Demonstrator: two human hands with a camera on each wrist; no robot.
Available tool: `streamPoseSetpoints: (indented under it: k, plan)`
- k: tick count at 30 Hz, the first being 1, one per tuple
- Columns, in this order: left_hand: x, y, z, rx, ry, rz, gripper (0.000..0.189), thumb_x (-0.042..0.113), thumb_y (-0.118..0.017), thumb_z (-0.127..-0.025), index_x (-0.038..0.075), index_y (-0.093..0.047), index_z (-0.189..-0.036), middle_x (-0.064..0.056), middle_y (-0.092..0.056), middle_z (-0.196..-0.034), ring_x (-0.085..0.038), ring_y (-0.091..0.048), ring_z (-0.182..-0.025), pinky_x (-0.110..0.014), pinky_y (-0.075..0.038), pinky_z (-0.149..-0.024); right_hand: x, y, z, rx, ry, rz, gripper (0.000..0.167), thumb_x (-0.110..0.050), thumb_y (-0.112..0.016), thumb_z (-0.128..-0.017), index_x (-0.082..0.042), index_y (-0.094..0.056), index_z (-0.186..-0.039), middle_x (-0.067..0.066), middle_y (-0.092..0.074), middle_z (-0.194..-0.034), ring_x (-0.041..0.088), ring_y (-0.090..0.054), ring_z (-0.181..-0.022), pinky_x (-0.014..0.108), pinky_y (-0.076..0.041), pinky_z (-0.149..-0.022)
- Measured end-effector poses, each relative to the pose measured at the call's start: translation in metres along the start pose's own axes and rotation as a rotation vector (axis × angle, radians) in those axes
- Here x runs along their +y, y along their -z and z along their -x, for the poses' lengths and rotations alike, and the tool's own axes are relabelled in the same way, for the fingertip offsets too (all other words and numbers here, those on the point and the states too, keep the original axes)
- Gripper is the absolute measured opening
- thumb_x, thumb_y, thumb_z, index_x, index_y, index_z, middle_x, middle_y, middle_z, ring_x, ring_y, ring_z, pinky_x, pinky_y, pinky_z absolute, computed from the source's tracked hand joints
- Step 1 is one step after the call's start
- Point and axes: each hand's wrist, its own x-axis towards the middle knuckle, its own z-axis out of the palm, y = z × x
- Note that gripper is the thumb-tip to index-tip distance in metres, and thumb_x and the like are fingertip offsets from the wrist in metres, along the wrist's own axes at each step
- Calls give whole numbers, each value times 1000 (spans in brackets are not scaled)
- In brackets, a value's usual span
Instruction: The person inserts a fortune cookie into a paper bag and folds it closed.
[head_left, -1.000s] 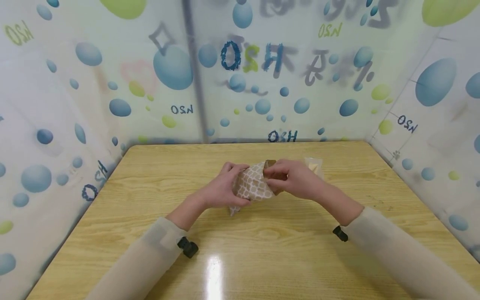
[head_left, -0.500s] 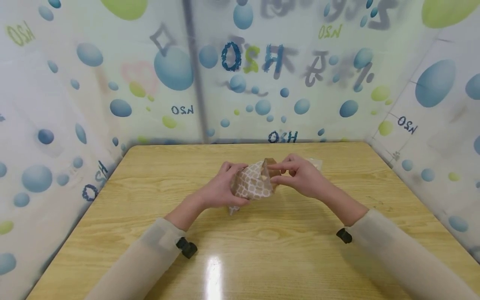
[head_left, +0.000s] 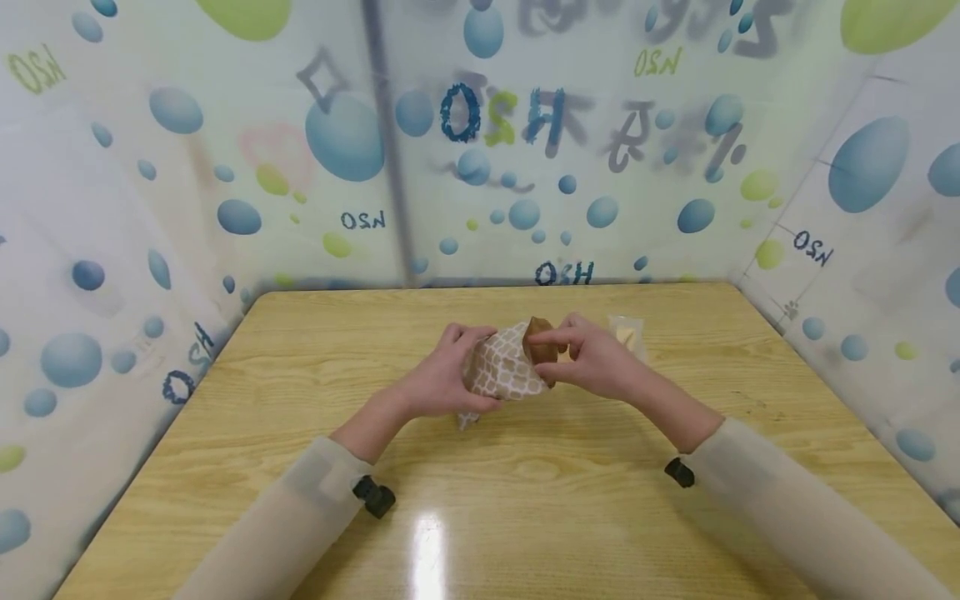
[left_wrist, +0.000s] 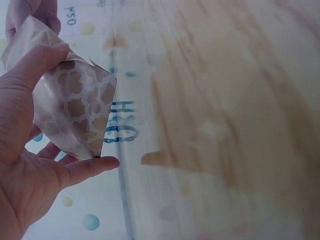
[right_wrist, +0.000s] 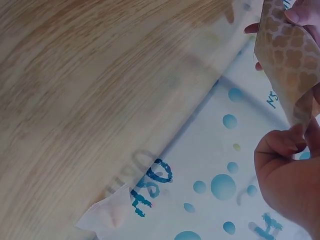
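A small brown paper bag [head_left: 504, 367] with a white lattice pattern is held tilted above the table, its mouth turned to the right. My left hand [head_left: 448, 375] grips its body, thumb on the near side and fingers around the far side. At the mouth, my right hand [head_left: 596, 358] holds the rim between thumb and curled fingers, index fingertip at the opening. The left wrist view shows the bag's flat end [left_wrist: 107, 115] between thumb and fingers. In the right wrist view the bag [right_wrist: 290, 55] narrows toward the right fingertips. The inside of the bag is mostly hidden.
A small clear packet [head_left: 628, 333] with something pale in it lies on the wooden table [head_left: 420, 517], behind my right hand. Patterned curtain walls [head_left: 480, 217] stand at the back and both sides. A dark clip [head_left: 373, 496] sits at the left cuff.
Half a second ago my right hand was drawn slightly back and a pale bit showed at the bag's mouth. Now the fingers are in at the rim again. My left hand keeps its grip.
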Motion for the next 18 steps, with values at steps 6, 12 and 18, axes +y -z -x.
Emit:
streamPoseSetpoints:
  k: [6, 12, 18]
  plan:
    - [-1, 2, 2, 9, 12, -4, 109, 33, -97, -82, 21, -35, -170, -15, -37, -155, -32, -47, -139, -58, -48, -120, 9, 4, 6, -12, 48, -33, 47, -19, -80, -101, -16, -72, -147, 10, -60, -112, 18, -45, -71, 30, -43, -62]
    - [-1, 5, 5, 13, 10, 0, 107, 32, -97, -82, 20, -36, -169, -16, -37, -153, -32, -47, -139, -58, -47, -121, 27, 14, 13, -11, 60, -106, 37, -21, -78, -103, -18, -77, -140, 9, -65, -117, 15, -49, -66, 30, -47, -61]
    - [-4, 4, 6, 6, 13, 1, 108, 34, -97, -83, 20, -35, -170, -16, -37, -152, -32, -46, -138, -58, -47, -120, 57, 31, 16, 33, -15, -129, 34, -26, -73, -108, -15, -76, -140, 13, -69, -122, 19, -53, -68, 32, -49, -63]
